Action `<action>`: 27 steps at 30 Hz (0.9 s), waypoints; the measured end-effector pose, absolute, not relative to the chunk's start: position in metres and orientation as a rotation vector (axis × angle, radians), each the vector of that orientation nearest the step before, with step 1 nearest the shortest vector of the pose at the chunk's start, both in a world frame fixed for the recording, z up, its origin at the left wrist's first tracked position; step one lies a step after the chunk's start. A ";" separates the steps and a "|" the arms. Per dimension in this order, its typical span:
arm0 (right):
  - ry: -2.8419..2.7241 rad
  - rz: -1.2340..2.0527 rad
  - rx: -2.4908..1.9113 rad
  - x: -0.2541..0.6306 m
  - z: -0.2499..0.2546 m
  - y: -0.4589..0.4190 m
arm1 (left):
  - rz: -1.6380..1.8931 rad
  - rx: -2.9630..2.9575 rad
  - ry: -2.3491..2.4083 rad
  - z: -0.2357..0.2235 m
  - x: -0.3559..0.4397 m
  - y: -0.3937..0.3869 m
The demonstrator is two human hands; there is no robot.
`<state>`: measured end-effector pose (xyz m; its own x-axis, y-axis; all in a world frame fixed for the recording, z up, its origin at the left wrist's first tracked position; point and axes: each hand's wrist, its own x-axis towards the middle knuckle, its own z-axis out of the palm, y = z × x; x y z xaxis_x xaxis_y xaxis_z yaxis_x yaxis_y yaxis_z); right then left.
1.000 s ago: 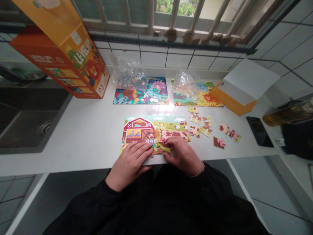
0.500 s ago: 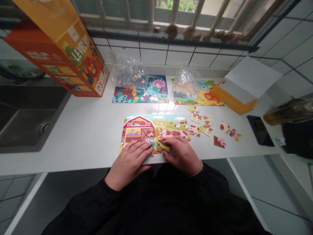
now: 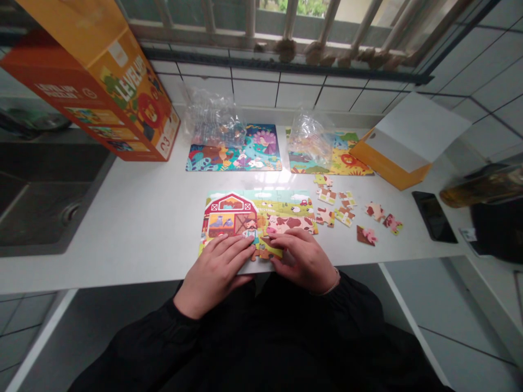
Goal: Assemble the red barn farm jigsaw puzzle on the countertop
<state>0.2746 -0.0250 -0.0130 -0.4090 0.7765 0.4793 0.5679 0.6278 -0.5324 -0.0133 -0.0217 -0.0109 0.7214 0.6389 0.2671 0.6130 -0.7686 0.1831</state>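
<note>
Puzzle hides partly beneath outstretched left fingers; right fingers curl, grip unclear.

Clear lane on L, clutter on R & at back
Bare counter btw puzzle & sink, plus a strip btw puzzle & back boards: room for a hand thru both. Puzzle's near side blocked: L hand over L part, R hand at R. Loose pcs crowd R side, phone beyond. Back: tall orange box at L, plastic bags atop boards, open yellow box at R.
</note>
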 end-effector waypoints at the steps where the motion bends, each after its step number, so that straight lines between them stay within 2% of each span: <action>1: -2.138 0.376 -1.044 0.275 -0.013 -0.025 | 0.491 2.833 1.035 -0.011 -0.013 -0.022; 15: -2.114 0.374 -1.049 0.275 -0.010 -0.027 | 0.497 2.838 1.030 -0.010 -0.012 -0.021; 27: -1.952 0.196 -1.145 0.274 -0.017 -0.033 | 0.485 2.833 1.039 -0.009 -0.012 -0.022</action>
